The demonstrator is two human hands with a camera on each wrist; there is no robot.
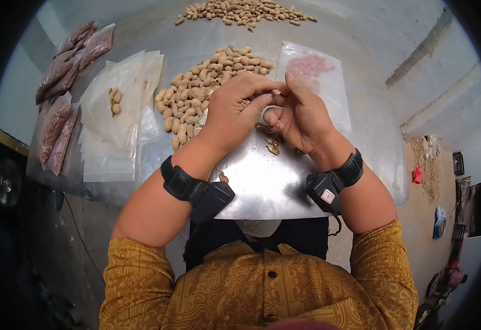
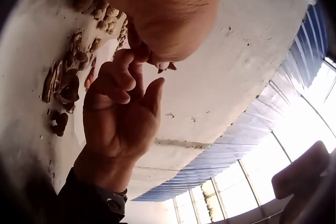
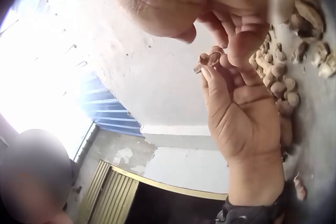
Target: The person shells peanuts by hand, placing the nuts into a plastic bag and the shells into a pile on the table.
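The left hand pinches a broken peanut shell between thumb and fingertips, over the table's near part. Close against it is the right hand, palm turned inward, thumb raised and apart, fingers loosely bent toward the left fingertips. In the left wrist view the right hand has its fingertips at the left hand; whether a kernel lies among them is hidden. Below the hands lie empty shell pieces. A pile of unshelled peanuts lies beside and beyond the left hand.
Behind the right hand is a clear bag with pink kernels. Flat plastic bags with a few peanuts on top lie at the left, filled bags farther left. Another peanut pile is at the far edge.
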